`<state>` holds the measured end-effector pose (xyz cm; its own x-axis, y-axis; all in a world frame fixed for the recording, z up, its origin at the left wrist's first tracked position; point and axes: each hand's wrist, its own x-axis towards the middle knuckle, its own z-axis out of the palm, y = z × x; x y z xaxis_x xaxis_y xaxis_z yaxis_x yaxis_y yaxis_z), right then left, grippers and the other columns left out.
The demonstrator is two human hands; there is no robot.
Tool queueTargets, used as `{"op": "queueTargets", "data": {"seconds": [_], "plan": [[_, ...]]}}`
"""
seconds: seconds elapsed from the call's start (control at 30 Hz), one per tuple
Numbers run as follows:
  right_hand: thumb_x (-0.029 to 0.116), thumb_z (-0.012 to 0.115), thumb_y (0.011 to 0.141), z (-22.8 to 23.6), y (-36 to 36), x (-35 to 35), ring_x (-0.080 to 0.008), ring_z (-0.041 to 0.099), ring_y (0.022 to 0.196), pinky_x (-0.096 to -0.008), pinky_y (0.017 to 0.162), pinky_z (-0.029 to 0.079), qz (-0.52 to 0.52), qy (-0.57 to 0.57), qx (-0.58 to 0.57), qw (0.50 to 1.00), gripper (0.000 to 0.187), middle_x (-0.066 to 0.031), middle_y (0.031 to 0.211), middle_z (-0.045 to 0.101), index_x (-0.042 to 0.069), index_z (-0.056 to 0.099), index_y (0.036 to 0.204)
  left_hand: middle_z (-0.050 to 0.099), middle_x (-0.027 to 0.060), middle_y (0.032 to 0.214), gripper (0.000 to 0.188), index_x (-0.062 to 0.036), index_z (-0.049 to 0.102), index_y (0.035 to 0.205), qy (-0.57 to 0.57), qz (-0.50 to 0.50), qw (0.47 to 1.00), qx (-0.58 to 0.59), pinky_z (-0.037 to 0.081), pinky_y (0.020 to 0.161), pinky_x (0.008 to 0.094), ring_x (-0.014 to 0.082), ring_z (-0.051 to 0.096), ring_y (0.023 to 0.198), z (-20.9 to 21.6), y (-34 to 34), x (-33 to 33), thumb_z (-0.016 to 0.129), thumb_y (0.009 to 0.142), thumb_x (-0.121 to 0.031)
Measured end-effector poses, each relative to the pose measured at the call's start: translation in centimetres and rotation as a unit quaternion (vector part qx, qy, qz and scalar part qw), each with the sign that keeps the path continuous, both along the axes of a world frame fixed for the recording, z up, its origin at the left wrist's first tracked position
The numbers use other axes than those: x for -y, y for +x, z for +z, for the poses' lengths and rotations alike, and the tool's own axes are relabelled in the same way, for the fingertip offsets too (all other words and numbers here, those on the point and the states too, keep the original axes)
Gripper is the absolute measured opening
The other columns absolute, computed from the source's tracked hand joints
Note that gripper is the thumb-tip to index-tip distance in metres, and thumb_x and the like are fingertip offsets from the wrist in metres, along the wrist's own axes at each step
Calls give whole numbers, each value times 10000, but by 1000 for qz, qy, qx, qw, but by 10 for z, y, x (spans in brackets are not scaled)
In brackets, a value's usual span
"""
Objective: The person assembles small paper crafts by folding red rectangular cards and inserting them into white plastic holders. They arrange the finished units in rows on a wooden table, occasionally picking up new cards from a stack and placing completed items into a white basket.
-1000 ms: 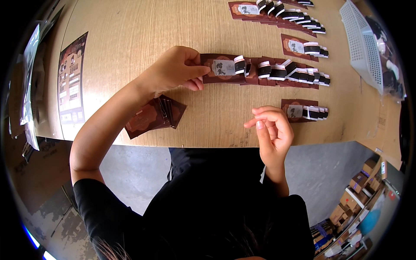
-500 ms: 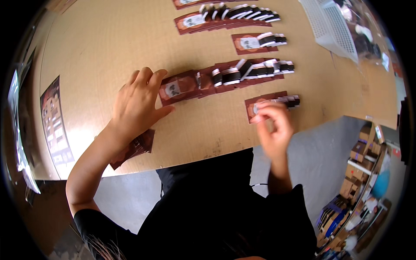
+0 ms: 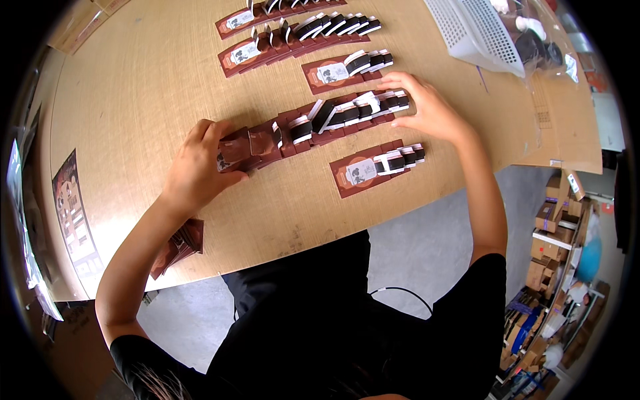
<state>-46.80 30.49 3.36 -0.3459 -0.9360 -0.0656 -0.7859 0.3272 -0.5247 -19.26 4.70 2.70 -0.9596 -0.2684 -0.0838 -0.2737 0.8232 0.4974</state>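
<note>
A long row of overlapping brown cards [image 3: 266,162] lies on the table before me, with black-and-white folded pieces [image 3: 347,115] along its right part. My left hand [image 3: 200,160] is closed around the row's left end, thumb on the near edge and fingers on the far one. At the opposite end, my right hand [image 3: 430,110] spans the row between thumb and fingers. Nearer to me lies a short row of cards [image 3: 343,175] with similar black-and-white pieces. Beyond the long row is another short card row [image 3: 320,85]; what exactly the folded pieces are, I cannot tell.
Two longer card rows [image 3: 233,63] lie at the far side. A stack of brown cards [image 3: 190,237] sits by my left forearm at the table's near edge. A printed sheet [image 3: 75,217] is at the left, a white perforated basket [image 3: 467,40] at the far right. Shelves with boxes [image 3: 543,250] stand right.
My right hand has moved from the near short row to the long row's right end. My left hand has closed on its left end, and the front card there now looks tilted or bent.
</note>
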Motion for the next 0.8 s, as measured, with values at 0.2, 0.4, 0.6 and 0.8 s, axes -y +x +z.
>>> {"op": "queueTargets", "data": {"seconds": [0.2,0.4,0.6,0.8], "plan": [[30,743,663,-2,-4,-3,-231,566,1003,-349,867,447,-26,-33,58,997,611,-45,1098,631,115,436,1185,522,148,1064,604,7,518,1117,31,12,999,-4,504,812,357,304,588,941,0,-2,-3,799,592,-95],[6,714,679,-2,-8,-4,-115,528,884,-269,771,432,-70,-20,141,987,522,3,1068,615,76,505,1153,524,147,1060,571,7,526,1088,31,14,999,-5,508,798,353,297,596,927,3,-3,-6,791,593,-96],[-3,713,682,-14,-17,-9,-99,509,795,-251,696,441,-52,-68,132,988,497,13,1042,617,79,513,1130,535,144,1046,558,14,531,1073,6,14,1000,-3,515,770,339,280,610,895,4,-7,-11,791,591,-94],[5,718,689,-15,-21,-11,-102,530,770,-253,681,468,-43,-56,122,990,529,-2,1021,639,102,481,1153,539,147,1051,562,26,528,1076,-1,10,1000,-6,523,758,326,265,623,885,0,-10,-13,789,587,-69]]}}
